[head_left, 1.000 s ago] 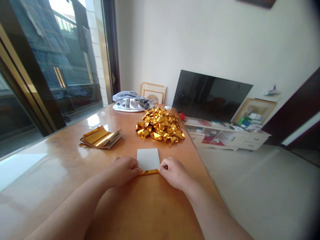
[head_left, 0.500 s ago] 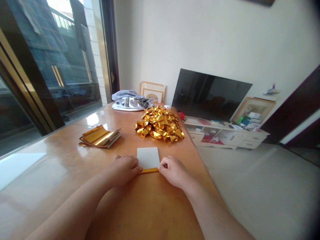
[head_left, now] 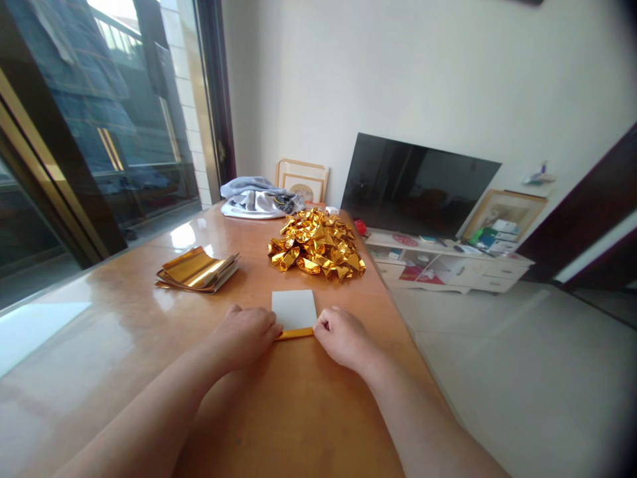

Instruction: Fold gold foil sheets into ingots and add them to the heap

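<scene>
A sheet of foil paper (head_left: 293,308) lies white side up on the wooden table (head_left: 279,405), its near edge turned over into a narrow gold strip. My left hand (head_left: 249,334) is closed on the left end of that strip. At the right end, my right hand (head_left: 341,335) pinches the same folded edge between thumb and curled fingers. Beyond the sheet rises a heap of folded gold foil pieces (head_left: 321,245). To the left sits a stack of gold foil sheets (head_left: 195,269), slightly curled.
Folded grey-blue cloth (head_left: 259,198) lies at the table's far end. Past the table's right edge are a low white cabinet (head_left: 462,272) and a large dark television (head_left: 418,186). Glass sliding doors (head_left: 119,119) stand on the left. Framed pictures (head_left: 303,179) lean on the wall.
Both hands stay at the folded edge, and the gold strip looks slightly wider. The whole view has shifted a little.
</scene>
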### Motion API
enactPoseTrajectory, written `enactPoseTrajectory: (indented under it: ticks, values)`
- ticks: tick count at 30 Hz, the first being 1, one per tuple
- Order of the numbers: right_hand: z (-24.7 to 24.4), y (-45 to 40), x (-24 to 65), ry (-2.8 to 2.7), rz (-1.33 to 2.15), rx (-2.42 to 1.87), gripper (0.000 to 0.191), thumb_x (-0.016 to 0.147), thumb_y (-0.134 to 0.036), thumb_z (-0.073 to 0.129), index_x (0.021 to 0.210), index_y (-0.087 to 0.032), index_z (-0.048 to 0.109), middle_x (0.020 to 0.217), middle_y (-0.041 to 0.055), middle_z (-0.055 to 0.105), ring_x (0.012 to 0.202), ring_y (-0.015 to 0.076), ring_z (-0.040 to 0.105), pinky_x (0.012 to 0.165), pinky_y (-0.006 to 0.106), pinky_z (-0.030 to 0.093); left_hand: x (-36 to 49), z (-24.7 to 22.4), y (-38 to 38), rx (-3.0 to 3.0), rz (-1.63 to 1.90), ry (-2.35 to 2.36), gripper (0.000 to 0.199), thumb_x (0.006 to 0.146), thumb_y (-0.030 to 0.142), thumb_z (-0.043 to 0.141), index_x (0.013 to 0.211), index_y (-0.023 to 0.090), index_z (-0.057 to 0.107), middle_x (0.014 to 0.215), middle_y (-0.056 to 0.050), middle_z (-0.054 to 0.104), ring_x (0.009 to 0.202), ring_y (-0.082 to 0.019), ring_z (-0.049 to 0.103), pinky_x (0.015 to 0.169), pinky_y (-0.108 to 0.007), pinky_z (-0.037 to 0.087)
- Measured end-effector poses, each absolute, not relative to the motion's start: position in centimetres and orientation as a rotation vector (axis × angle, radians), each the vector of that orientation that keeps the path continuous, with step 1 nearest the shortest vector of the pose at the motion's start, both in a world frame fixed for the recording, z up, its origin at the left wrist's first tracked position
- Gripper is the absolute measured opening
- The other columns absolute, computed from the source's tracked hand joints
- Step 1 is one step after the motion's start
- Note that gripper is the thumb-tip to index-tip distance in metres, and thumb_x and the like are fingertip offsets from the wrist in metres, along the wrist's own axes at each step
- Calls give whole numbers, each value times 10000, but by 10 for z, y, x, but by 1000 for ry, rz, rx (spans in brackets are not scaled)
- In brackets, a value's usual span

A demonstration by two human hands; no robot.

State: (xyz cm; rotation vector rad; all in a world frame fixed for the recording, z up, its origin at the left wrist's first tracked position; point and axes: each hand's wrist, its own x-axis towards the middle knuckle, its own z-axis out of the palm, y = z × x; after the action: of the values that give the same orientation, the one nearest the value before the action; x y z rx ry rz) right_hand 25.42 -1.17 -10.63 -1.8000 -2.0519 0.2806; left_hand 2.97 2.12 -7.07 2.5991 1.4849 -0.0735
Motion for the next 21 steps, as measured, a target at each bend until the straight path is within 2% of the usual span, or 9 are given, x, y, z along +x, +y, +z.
enactPoseTrajectory:
  ticks: [9,21]
  values:
    - [-103,-13,253,-2044,316,-1833,158,884,-243,577,745,-199,638,846,47,677,807,162,591,684,259,346,31,-72,19,2639,-60,1482,405,968,437,393,870,183,692,1009,-156,740,954,-308,690,830,-433,410]
    - [-103,-15,252,-2042,312,-1815,141,880,-234,584,745,-194,589,841,32,637,810,149,561,693,254,330,31,-75,16,2761,-21,1470,391,978,429,407,856,177,681,966,-149,725,939,-306,670,826,-429,395]
